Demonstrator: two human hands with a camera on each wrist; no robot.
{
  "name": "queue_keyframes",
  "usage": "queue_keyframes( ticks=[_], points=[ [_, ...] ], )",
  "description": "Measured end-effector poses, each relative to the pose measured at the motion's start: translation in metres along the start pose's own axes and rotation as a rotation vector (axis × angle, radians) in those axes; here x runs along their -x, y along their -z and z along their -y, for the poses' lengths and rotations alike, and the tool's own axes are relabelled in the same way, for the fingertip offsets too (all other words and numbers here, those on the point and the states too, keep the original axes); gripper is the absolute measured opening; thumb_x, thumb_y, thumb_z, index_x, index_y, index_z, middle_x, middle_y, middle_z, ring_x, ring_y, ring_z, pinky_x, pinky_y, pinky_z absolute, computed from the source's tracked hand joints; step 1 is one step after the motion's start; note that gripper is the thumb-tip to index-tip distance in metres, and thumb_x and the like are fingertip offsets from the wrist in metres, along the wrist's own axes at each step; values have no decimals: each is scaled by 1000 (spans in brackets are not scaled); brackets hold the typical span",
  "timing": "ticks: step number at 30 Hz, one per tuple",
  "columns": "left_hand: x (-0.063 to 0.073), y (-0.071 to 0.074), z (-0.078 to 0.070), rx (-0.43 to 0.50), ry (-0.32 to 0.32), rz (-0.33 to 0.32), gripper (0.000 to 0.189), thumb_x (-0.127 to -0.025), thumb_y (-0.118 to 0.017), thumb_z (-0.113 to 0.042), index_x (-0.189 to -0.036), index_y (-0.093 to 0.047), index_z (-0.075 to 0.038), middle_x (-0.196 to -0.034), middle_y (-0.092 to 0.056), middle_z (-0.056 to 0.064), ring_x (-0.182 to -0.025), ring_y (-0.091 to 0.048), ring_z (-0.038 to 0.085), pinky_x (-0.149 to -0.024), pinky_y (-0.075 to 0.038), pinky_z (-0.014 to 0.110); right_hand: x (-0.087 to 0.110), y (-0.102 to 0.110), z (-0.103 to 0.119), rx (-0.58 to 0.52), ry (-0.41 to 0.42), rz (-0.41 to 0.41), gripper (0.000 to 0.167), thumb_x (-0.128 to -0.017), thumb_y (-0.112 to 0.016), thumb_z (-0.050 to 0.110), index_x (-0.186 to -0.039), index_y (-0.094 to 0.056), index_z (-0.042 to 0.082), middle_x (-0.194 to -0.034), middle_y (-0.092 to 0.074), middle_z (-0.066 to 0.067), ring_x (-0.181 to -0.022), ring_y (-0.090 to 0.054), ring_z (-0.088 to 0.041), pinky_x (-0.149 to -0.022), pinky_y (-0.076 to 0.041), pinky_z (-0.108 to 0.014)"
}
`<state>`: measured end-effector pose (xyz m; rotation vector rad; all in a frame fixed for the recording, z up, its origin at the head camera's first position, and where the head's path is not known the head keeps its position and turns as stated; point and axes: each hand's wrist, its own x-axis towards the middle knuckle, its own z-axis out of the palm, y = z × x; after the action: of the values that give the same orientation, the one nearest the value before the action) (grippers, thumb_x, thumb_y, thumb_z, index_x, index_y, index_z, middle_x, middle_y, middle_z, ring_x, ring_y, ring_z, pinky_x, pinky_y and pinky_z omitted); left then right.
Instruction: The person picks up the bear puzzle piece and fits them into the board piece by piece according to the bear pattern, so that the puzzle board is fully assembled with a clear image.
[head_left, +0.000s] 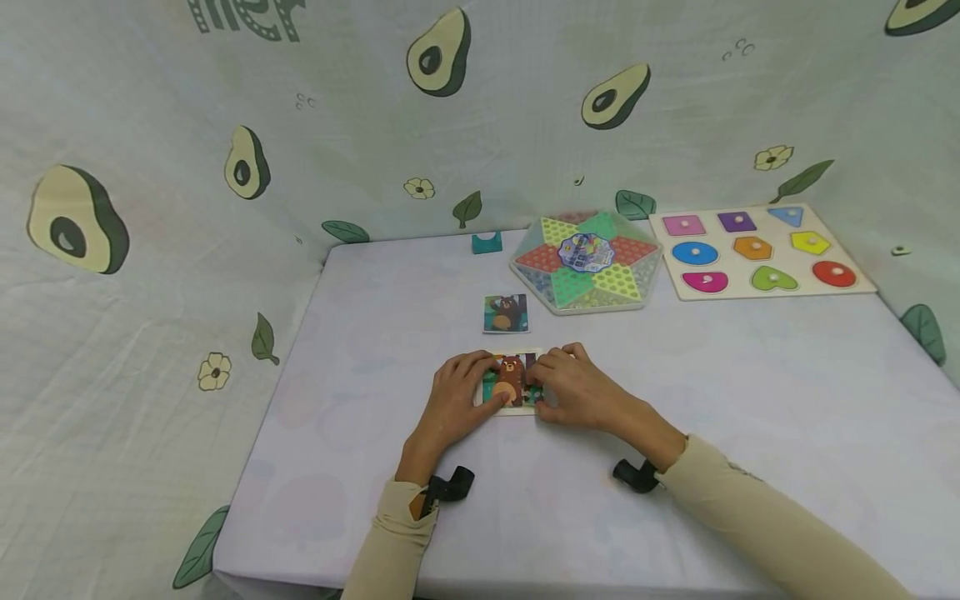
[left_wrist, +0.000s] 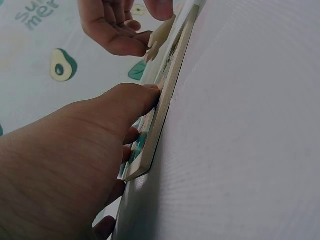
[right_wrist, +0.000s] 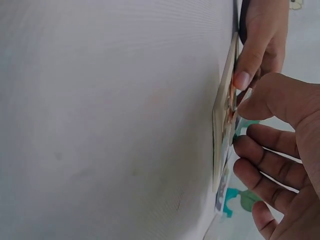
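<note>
A small wooden bear puzzle board (head_left: 517,411) lies flat on the table in front of me, with a brown bear picture (head_left: 510,373) in it. My left hand (head_left: 453,400) holds the board's left side, its thumb (left_wrist: 142,95) on the picture and fingers bent along the far edge. Over the right end is my right hand (head_left: 581,387), pinching a thin puzzle piece (left_wrist: 159,39) between thumb and fingers. In the left wrist view the piece stands tilted just above the board; its printed face is mostly hidden. Right behind the board lies a square bear picture card (head_left: 506,314).
Farther back are a small teal piece (head_left: 487,242), a hexagonal board game box (head_left: 588,262) and a wooden shape board with coloured knobbed pieces (head_left: 761,250) at the right. An avocado-print cloth (head_left: 525,150) hangs behind the white table (head_left: 337,467).
</note>
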<state>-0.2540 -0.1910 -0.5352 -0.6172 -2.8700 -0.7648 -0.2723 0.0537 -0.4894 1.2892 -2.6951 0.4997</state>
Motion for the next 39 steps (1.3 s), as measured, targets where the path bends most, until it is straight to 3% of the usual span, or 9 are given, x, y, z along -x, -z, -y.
queue_keyframes(
  ticks=[11,23,32,39],
  points=[
    [-2,1,-1,-14,5,25,54,-95,-63,-52,-138,-57,-19,-148,-47,0,-136,-38,26,-112,-27,53,3,-5,3,41,-10,3,19,-79,-82,21,-96,-74,14,-95,-63,1,-94,-58,-22,-88,-38,-50],
    [-3,3,-2,-25,12,31,55,-96,-62,-53,-139,-56,-19,-149,-46,0,-136,-37,25,-113,-27,52,5,1,4,62,43,1,5,-84,-82,19,-89,-81,18,-95,-64,3,-90,-56,-19,-90,-36,-51],
    [0,2,-1,-18,16,20,54,-96,-62,-53,-138,-57,-20,-148,-47,0,-136,-38,26,-112,-27,53,10,0,5,33,34,25,10,-87,-80,20,-96,-81,18,-107,-68,1,-99,-59,-20,-89,-38,-51],
    [3,-1,0,39,28,4,60,-98,-58,-53,-147,-49,-21,-152,-42,2,-138,-37,26,-113,-26,55,25,1,-4,-30,-6,-34,18,-89,-77,20,-105,-76,12,-106,-68,-2,-100,-61,-21,-87,-41,-48]
  ],
)
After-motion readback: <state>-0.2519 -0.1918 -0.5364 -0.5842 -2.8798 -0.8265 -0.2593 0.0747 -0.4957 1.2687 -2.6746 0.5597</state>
